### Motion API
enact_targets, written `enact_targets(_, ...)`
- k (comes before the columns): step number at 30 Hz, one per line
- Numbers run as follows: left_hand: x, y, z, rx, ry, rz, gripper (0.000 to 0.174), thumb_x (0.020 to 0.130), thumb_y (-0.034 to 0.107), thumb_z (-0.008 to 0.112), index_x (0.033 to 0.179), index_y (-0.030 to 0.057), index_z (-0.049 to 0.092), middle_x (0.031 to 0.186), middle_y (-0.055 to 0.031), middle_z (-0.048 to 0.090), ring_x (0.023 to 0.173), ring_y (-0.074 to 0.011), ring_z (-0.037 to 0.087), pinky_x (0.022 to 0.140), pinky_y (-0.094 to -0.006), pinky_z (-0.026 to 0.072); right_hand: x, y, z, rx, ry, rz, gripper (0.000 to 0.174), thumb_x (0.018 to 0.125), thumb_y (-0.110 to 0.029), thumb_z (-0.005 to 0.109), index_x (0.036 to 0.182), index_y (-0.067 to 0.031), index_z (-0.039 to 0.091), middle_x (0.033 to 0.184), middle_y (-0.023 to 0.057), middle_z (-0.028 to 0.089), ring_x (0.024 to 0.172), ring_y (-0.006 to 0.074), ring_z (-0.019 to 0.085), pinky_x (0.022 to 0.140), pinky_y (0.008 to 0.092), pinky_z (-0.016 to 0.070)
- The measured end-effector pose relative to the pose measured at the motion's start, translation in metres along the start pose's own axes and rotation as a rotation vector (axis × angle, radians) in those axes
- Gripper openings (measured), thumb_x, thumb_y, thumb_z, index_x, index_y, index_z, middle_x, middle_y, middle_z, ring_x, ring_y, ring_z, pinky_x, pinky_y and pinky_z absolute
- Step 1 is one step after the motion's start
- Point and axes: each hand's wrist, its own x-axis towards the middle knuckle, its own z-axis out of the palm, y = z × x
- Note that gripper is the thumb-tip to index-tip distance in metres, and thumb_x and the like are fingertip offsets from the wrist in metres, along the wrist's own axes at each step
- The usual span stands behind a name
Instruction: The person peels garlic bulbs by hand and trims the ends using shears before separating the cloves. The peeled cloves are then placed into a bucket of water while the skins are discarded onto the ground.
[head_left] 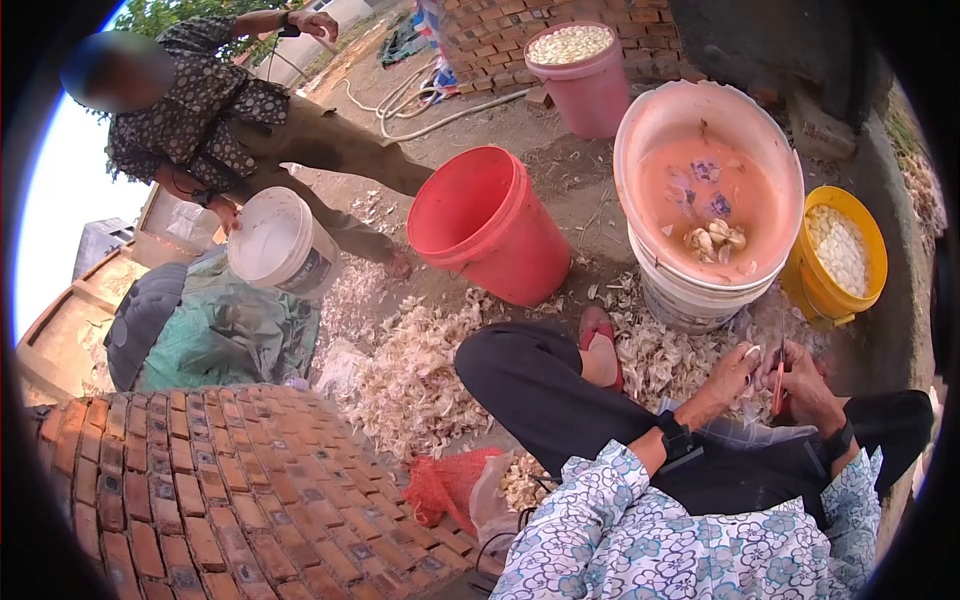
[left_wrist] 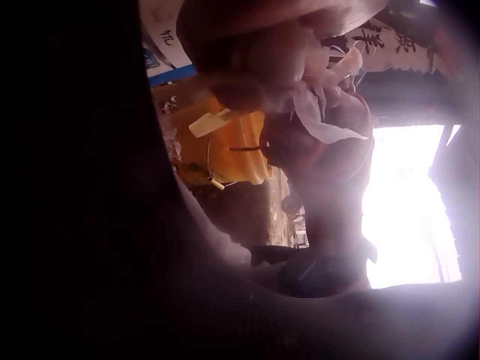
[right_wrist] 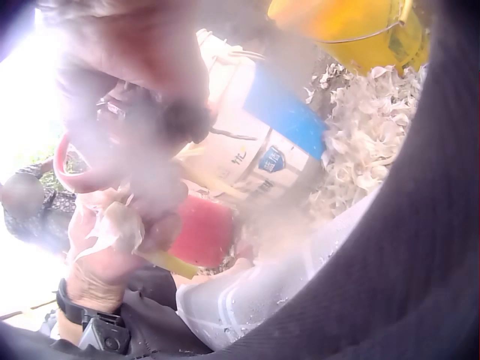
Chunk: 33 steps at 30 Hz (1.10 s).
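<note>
Fingers on the left hand [head_left: 726,378] were curled, pinching a piece of garlic [right_wrist: 116,227] with white skin hanging loose from it. Fingers on the right hand [head_left: 806,390] were wrapped tight around a red-handled tool [head_left: 779,385], right beside the garlic. It had a thin tip poking out past them, but I could not tell if it was a knife or scissors. The two hands were very near each other, above the sitting person's lap, where a checked cloth [right_wrist: 240,307] lay below the fingers.

Just past the fingers stood a white bucket [head_left: 680,305] with a wide pink tub [head_left: 630,150] on top. Garlic lumps [head_left: 715,240] sat in orange-looking water in there. Near the fingers, on the far right side, was a yellow bucket [head_left: 875,250], full of white cloves. Dry skins [head_left: 420,370] were heaped on the ground, some near the fingers and lots more off to their left.

A red bucket [head_left: 520,230] stood farther left of the fingers. Well past them was a pink bucket [head_left: 585,100], also filled with pale cloves. Far off to the left of the fingers, another person [head_left: 190,120] stood and held a pale bucket [head_left: 300,240], tipped over a bit.
</note>
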Motion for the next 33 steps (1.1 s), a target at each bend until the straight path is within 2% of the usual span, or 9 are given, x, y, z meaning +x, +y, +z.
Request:
enact_targets(2,0.005,-0.005,-0.004,-0.189,0.008,-0.224,0.028,0.098,0.031,0.043,0.093,0.0038,0.051,0.071,-0.0004,0.046,0.058,-0.0090,0.041,0.050,-0.0271,0.0392,0.003,0.003,-0.005,-0.034,-0.019,-0.015,0.015,0.072,0.000,0.066,0.082,-0.0035,0.055,0.075,0.0033,0.061,0.066,0.0096,0.057,0.061,0.0229,0.0465)
enact_targets(8,-0.013,0.014,0.003,-0.688,0.305,-0.315,0.028,0.098,0.034,0.044,0.093,0.0079,0.051,0.069,0.0036,0.044,0.055,-0.0074,0.040,0.047,-0.0261,0.0384,-0.002,-0.042,0.028,-0.014,-0.059,0.119,0.015,0.071,0.000,0.067,0.083,-0.0031,0.058,0.072,0.0008,0.060,0.063,0.0068,0.055,0.055,0.0206,0.0425)
enact_targets(11,-0.012,0.015,0.004,-0.722,0.203,-0.246,0.025,0.098,0.033,0.045,0.096,0.0098,0.052,0.073,0.0045,0.045,0.059,-0.0071,0.043,0.051,-0.0259,0.0403,0.019,-0.057,0.027,-0.468,-0.093,-0.149,0.014,0.076,0.000,0.062,0.090,-0.0042,0.060,0.068,-0.0018,0.058,0.059,0.0045,0.053,0.054,0.0211,0.0443)
enact_targets(14,-0.008,0.036,0.014,-0.806,0.125,-0.200,0.021,0.097,0.027,0.044,0.098,0.0089,0.054,0.079,-0.0010,0.056,0.071,-0.0091,0.058,0.059,-0.0243,0.0479,0.031,-0.110,0.062,-0.515,-0.146,-0.126,0.022,0.075,0.004,0.057,0.096,-0.0023,0.060,0.068,-0.0008,0.060,0.053,0.0042,0.052,0.049,0.0215,0.0443)
enact_targets(17,-0.002,0.000,0.029,-0.697,0.225,-0.183,0.024,0.097,0.027,0.044,0.104,0.0058,0.053,0.089,-0.0033,0.056,0.079,-0.0103,0.056,0.066,-0.0262,0.0468,0.065,-0.120,0.087,-0.531,-0.207,-0.178,0.034,0.074,0.008,0.052,0.105,-0.0016,0.062,0.060,-0.0002,0.057,0.051,0.0055,0.052,0.046,0.0225,0.0441)
enact_targets(20,0.013,-0.041,0.044,-0.519,0.355,-0.173,0.031,0.096,0.027,0.045,0.113,0.0013,0.051,0.103,-0.0068,0.057,0.091,-0.0121,0.053,0.078,-0.0291,0.0450,0.106,-0.130,0.113,-0.794,-0.312,-0.413,0.037,0.079,0.011,0.049,0.112,-0.0010,0.060,0.080,0.0025,0.064,0.056,0.0028,0.051,0.047,0.0180,0.0408)
enact_targets(22,0.011,-0.017,0.025,-0.593,0.290,-0.377,0.035,0.097,0.025,0.045,0.118,-0.0017,0.050,0.105,-0.0087,0.058,0.091,-0.0135,0.053,0.082,-0.0284,0.0442,0.126,-0.142,0.138,-0.458,-0.257,-0.222,0.042,0.082,0.009,0.047,0.122,-0.0006,0.051,0.087,0.0057,0.065,0.050,0.0033,0.050,0.044,0.0174,0.0398)
enact_targets(26,0.022,-0.060,0.032,-0.694,0.361,-0.241,0.027,0.097,0.016,0.041,0.114,-0.0014,0.053,0.101,-0.0071,0.060,0.089,-0.0132,0.055,0.080,-0.0265,0.0446,0.157,-0.159,0.164,-0.320,-0.262,-0.131,0.041,0.086,0.002,0.046,0.127,-0.0025,0.043,0.089,0.0084,0.065,0.046,0.0033,0.048,0.041,0.0178,0.0380)
enact_targets(33,0.028,-0.042,0.038,-0.638,0.521,-0.190,0.020,0.094,0.013,0.046,0.105,0.0005,0.056,0.092,-0.0046,0.059,0.081,-0.0117,0.055,0.073,-0.0267,0.0454,0.181,-0.140,0.180,-0.185,-0.373,0.087,0.036,0.091,-0.010,0.056,0.125,-0.0054,0.044,0.088,0.0078,0.066,0.046,0.0037,0.049,0.040,0.0184,0.0366)
